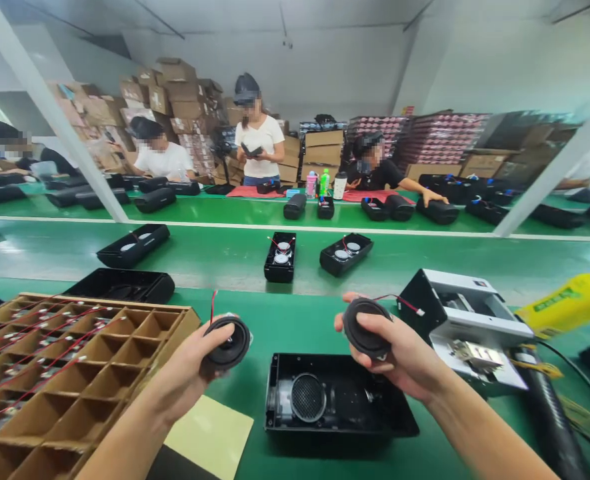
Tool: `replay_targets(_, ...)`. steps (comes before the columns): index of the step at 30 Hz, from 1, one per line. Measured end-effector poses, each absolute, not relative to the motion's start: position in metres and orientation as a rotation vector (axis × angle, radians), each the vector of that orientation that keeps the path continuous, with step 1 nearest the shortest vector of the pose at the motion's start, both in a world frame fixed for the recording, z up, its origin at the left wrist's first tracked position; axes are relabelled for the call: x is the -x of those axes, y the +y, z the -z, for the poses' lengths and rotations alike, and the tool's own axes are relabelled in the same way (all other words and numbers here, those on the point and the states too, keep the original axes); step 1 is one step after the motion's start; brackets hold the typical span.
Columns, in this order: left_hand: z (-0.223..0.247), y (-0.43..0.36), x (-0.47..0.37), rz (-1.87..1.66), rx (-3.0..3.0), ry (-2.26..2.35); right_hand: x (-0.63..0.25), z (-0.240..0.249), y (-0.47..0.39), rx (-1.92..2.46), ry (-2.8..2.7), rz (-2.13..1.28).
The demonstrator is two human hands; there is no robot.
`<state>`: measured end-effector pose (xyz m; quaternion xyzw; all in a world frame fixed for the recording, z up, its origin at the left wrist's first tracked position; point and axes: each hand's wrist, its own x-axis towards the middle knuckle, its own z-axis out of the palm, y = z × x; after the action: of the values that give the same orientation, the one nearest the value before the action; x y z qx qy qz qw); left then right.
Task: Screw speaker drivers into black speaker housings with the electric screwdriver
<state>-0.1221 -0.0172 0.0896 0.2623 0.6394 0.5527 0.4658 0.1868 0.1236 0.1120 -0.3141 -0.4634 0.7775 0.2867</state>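
Hands both had fingers clamped on a driver, left hand on the left speaker, right hand holding the right speaker just above the housing, whose long axis ran left-right between them.

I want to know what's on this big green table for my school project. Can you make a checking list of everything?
Surface: green bench, with a conveyor lane behind it.
Job's things: left hand holds a round speaker; right hand holds a second speaker; open black housing lies between them.
Clutter: cardboard divider tray, yellow sheet, grey machine, yellow tool.
Hands: both closed on speakers.
Cables: red and black leads on both speakers; black cord at right.
Surroundings: three housings on the lane; co-workers and stacked boxes behind.
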Motion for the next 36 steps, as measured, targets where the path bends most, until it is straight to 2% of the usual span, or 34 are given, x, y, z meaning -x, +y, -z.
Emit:
replay_targets(3,-0.088,-0.033,0.106,-1.297,-0.517,1.34,-0.21,-0.102,0.111,0.925,-1.059,-2.115)
replay_targets(6,-0.086,-0.041,0.102,-1.203,-0.526,1.152,-0.232,-0.093,0.104,0.812,-1.081,-2.145)
replay_targets(9,-0.074,-0.044,0.105,-1.076,-0.73,1.271,-0.251,-0.09,0.097,0.795,-1.252,-2.093)
replay_targets(12,-0.059,-0.042,0.1,-0.962,-1.067,1.543,-0.259,-0.089,0.087,0.977,-1.503,-1.936)
replay_targets(15,-0.054,-0.035,0.082,-0.94,-1.436,1.722,-0.256,-0.09,0.076,1.113,-1.784,-1.633)
replay_targets(19,-0.064,-0.024,0.053,-0.945,-1.679,1.749,-0.247,-0.087,0.066,1.076,-1.969,-1.26)
replay_targets(23,-0.072,-0.017,0.039,-0.925,-1.777,1.726,-0.239,-0.081,0.06,0.964,-2.038,-1.168)
replay_targets(30,-0.063,-0.023,0.041,-1.058,-1.527,1.795,-0.237,-0.079,0.057,1.003,-2.187,-0.777)
replay_targets(36,-0.069,-0.03,0.027,-1.207,-1.037,1.712,-0.23,-0.086,0.062,1.064,-2.05,-0.907)
